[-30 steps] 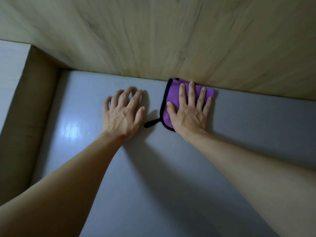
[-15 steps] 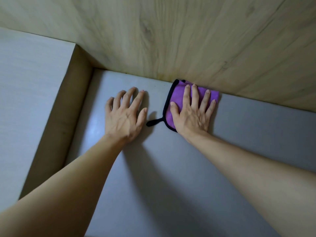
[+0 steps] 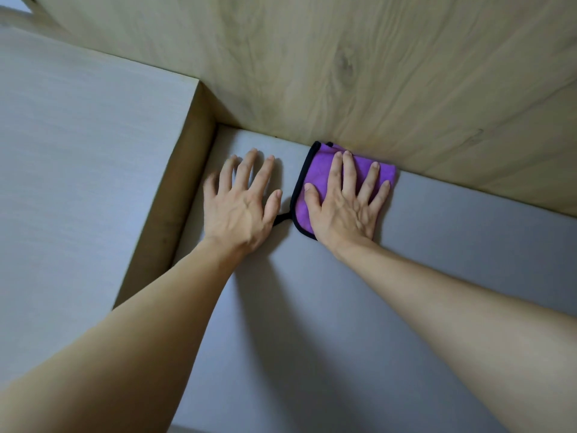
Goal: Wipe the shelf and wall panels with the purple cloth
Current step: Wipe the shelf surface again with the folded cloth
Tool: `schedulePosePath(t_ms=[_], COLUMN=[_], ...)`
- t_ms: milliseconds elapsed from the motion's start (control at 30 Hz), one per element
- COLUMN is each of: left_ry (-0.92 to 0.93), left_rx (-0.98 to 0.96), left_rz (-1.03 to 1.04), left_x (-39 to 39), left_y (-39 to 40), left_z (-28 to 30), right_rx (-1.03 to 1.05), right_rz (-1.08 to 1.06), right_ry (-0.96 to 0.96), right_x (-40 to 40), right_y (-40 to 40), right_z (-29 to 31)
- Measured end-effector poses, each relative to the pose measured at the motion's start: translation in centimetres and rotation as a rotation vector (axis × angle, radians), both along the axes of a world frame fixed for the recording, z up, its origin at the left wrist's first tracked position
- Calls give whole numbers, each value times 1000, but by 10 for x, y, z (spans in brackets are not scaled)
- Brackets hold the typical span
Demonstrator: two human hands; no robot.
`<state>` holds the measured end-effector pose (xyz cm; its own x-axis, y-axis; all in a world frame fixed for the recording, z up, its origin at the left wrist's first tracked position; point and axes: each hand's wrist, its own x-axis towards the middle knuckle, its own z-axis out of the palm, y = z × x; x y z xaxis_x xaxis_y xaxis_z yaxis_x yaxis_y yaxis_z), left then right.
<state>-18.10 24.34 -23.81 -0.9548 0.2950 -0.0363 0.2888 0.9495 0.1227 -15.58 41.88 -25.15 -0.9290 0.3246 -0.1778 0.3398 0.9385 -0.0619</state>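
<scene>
Shelf [image 3: 343, 307]: purple cloth [image 3: 301, 198] half-hidden under right hand [image 3: 340, 210]

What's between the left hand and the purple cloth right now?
In the head view, only a narrow strip of bare grey shelf and the cloth's black loop separate the left hand from the purple cloth under the right hand.
</scene>
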Motion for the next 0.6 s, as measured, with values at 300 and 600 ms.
schedulePosePath(t_ms=[300, 600], left_ry=[-74, -125], left_rx=[32, 69], left_rz=[81, 103], left_x=[12, 36], left_y=[-20, -35], left_z=[-4, -1], right_rx=[-13, 1], right_rz=[98, 234], right_ry=[-5, 16], right_x=[-21, -26], right_y=[-43, -49], right_z=[2, -1])
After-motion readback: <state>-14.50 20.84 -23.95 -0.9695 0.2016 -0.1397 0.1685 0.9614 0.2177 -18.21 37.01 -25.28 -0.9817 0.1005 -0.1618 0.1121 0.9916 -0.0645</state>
